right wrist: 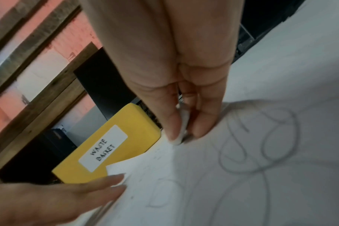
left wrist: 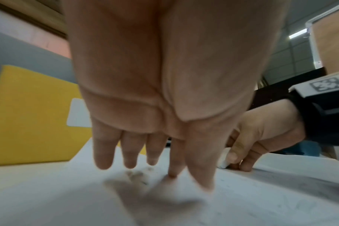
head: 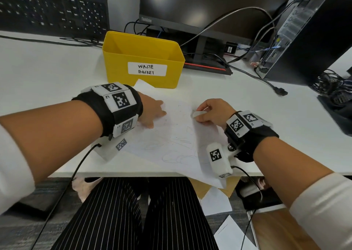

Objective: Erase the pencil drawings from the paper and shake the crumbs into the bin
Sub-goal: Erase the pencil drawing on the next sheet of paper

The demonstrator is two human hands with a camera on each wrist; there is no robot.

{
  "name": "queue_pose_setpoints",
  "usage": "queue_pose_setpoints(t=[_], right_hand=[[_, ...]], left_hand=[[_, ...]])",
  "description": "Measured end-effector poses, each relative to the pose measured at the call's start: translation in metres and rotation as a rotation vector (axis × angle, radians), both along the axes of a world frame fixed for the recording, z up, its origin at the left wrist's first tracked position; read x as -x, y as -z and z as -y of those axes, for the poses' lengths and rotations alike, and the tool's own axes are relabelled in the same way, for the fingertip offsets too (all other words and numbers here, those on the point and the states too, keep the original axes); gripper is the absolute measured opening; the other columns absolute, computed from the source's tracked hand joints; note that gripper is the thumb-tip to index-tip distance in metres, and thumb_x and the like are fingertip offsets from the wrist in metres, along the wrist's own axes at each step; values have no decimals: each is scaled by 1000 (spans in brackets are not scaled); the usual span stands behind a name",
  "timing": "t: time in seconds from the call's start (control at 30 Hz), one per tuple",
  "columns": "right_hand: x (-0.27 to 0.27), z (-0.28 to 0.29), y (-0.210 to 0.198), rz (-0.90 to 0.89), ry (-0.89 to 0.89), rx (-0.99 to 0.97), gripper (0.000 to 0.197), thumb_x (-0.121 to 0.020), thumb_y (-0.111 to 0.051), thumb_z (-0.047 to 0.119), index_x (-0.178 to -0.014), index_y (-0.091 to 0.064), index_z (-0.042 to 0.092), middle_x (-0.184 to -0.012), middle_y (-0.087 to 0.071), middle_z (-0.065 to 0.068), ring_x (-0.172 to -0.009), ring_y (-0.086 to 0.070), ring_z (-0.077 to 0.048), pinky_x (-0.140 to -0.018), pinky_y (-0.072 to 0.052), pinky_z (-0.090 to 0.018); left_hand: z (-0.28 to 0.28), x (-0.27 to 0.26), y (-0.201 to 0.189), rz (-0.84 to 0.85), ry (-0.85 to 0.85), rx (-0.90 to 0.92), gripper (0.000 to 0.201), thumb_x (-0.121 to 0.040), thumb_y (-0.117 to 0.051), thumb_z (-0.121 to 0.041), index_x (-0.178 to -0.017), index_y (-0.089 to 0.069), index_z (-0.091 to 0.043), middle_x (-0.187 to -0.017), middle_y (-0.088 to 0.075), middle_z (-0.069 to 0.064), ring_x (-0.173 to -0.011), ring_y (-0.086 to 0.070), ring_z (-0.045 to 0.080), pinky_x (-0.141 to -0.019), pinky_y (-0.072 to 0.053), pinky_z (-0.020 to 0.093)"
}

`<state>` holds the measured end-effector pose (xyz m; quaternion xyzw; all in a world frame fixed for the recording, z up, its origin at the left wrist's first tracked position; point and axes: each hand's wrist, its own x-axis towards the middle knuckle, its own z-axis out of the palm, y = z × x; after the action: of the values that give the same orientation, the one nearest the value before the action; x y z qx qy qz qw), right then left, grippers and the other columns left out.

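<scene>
A white sheet of paper [head: 171, 141] with faint pencil scribbles lies skewed on the desk, one corner hanging over the front edge. My left hand [head: 152, 112] lies flat with straight fingers [left wrist: 172, 160] pressing the paper's far left part. My right hand [head: 209, 112] pinches a small white eraser [head: 198, 114] between thumb and fingers, its tip down on the paper's far right part [right wrist: 181, 134]. Pencil loops [right wrist: 261, 145] and small dark crumbs [left wrist: 137, 174] show on the sheet. The yellow bin [head: 142, 59] labelled "WASTE BASKET" stands just behind the paper.
A monitor [head: 209, 6] on its stand, a keyboard [head: 53, 9] leaning at the back left, a computer tower [head: 308, 30] and loose cables [head: 253, 74] crowd the back and right. The white desk [head: 47, 74] lies bare left of the bin. Papers lie on the floor below.
</scene>
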<state>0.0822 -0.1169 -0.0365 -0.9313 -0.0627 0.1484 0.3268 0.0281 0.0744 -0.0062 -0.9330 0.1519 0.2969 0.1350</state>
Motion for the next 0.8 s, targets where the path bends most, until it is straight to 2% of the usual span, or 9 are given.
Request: queue_pose_setpoints(t=[0.07, 0.17, 0.27, 0.33, 0.4, 0.47, 0.53, 0.63, 0.8], right_hand=[[2, -5, 0, -53, 45, -47, 20, -78, -69, -1, -72, -57, 14, -71, -55, -3, -58, -57, -16, -66, -55, -28], [8, -15, 3, -72, 32, -51, 23, -78, -68, -3, -73, -54, 14, -72, -54, -4, -58, -58, -20, -71, -57, -36], [14, -20, 0, -149, -35, -58, 19, -79, -67, -3, -79, -55, 12, -66, -57, -7, -52, -59, -20, -64, -56, -31], [16, -22, -7, -163, -134, -2, 18, -79, -67, -3, -83, -57, 11, -64, -58, -7, -51, -58, -21, -64, -55, -32], [12, -26, -14, -67, -242, 135, 19, -75, -71, -1, -85, -61, 12, -66, -52, -1, -54, -56, -18, -66, -54, -31], [10, -34, -22, 69, -328, 254, 23, -73, -74, 2, -92, -68, 15, -66, -46, 5, -56, -49, -9, -58, -48, -14], [11, -43, -25, 84, -384, 253, 25, -74, -75, 7, -97, -70, 15, -64, -44, 6, -56, -44, -5, -44, -36, -2], [17, -56, -24, 82, -458, 227, 22, -75, -76, 13, -97, -72, 13, -59, -44, 7, -54, -43, -4, -44, -33, -1], [17, -71, -21, 209, -493, 339, 21, -79, -71, 19, -100, -72, 15, -61, -43, 12, -58, -43, -3, -47, -34, -1]], left_hand=[[-1, 4, 3, 13, -66, 26, 64, -101, -26, -45, -152, 0, -15, -159, 6, 6, -145, -14, 23, -113, -16, 30], [1, 10, 9, 7, -163, 53, 88, -91, -27, -65, -151, 1, -8, -158, 8, 8, -146, -6, 23, -115, -11, 32], [4, 12, 15, 66, -170, 40, 94, -88, -30, -67, -150, -4, 0, -158, 4, 12, -146, -2, 26, -115, -11, 34], [0, 9, 17, 84, -163, 54, 97, -87, -37, -66, -149, -5, 1, -158, 2, 13, -146, -6, 25, -115, -14, 34], [-6, 6, 18, 65, -148, 88, 100, -86, -43, -65, -150, 1, -2, -158, 6, 10, -146, -7, 24, -115, -14, 35], [-11, 3, 18, 24, -126, 112, 97, -86, -45, -62, -151, 7, -12, -158, 12, 7, -147, -2, 24, -116, -10, 37], [-14, 2, 17, -20, -116, 129, 93, -87, -46, -61, -150, 12, -24, -157, 16, 5, -146, 4, 27, -116, -6, 43], [-17, 0, 18, -51, -93, 150, 91, -86, -48, -61, -148, 13, -33, -157, 18, 5, -145, 7, 31, -116, -5, 49], [-19, -1, 22, -55, -78, 130, 97, -82, -50, -64, -147, 15, -33, -156, 21, 4, -145, 11, 33, -115, -4, 51]])
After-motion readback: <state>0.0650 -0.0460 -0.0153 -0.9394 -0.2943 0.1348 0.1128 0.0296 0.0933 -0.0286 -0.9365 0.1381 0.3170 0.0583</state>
